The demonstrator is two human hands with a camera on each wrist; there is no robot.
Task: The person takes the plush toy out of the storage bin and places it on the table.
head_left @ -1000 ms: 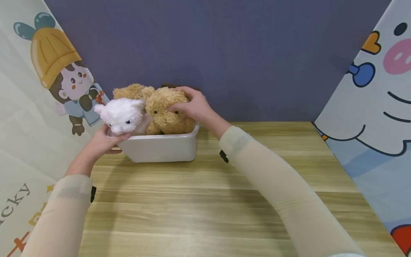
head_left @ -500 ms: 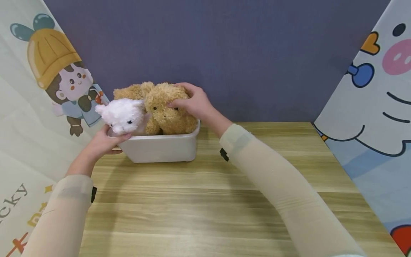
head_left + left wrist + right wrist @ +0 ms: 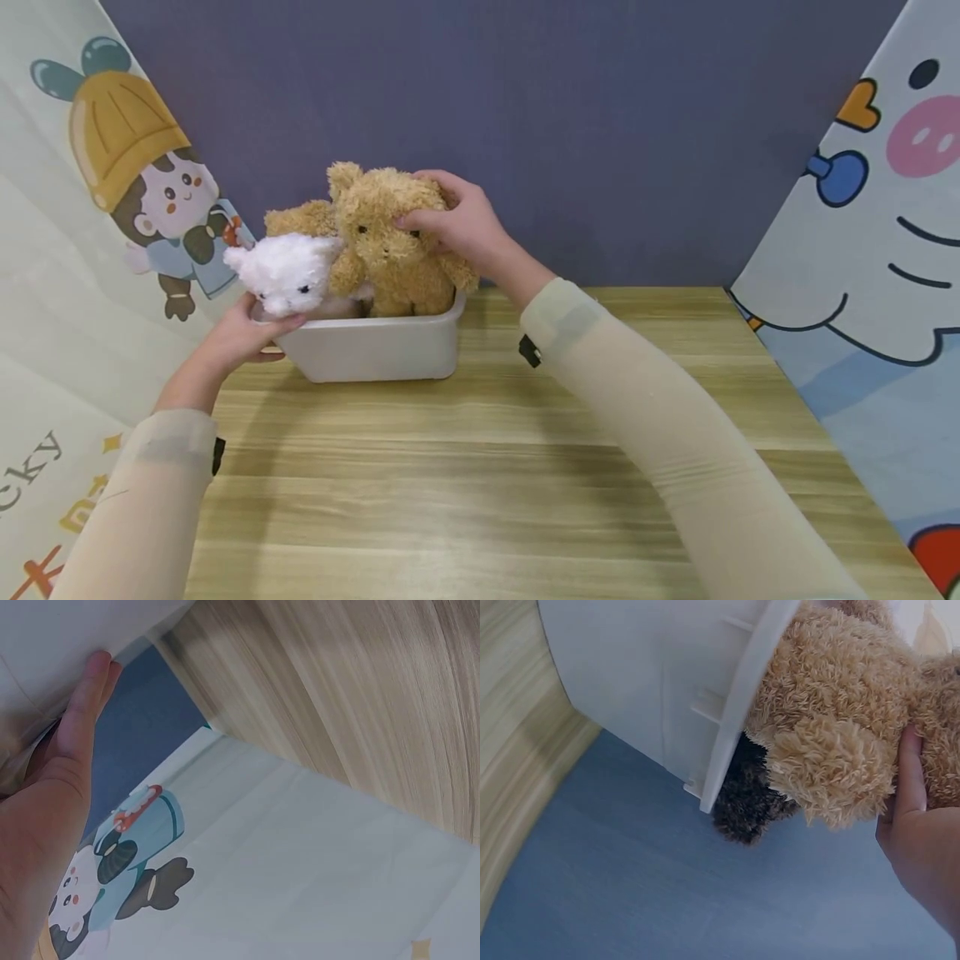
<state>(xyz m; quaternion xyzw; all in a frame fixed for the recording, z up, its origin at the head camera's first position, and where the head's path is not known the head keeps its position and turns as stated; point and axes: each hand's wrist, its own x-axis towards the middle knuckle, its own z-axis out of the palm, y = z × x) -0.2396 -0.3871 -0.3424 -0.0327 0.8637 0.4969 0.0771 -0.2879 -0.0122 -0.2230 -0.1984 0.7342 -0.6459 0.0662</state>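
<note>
The right hand (image 3: 468, 225) grips the head of a curly-furred tan plush bear (image 3: 408, 287), thumb across its face and fingers behind, the bear upright with its lower body inside a rectangular white plastic bin (image 3: 378, 348) on the wood-grained bench (image 3: 450, 475). The left hand (image 3: 242, 332) holds the bin's left end, thumb along the rim and fingers extended against the outer wall, beside a fluffy white plush animal with dark eyes (image 3: 285, 271). Behind that animal shows a fuzzy tan plush piece (image 3: 302, 218), and the right wrist view catches dark shaggy plush (image 3: 746, 802) poking past the rim.
</note>
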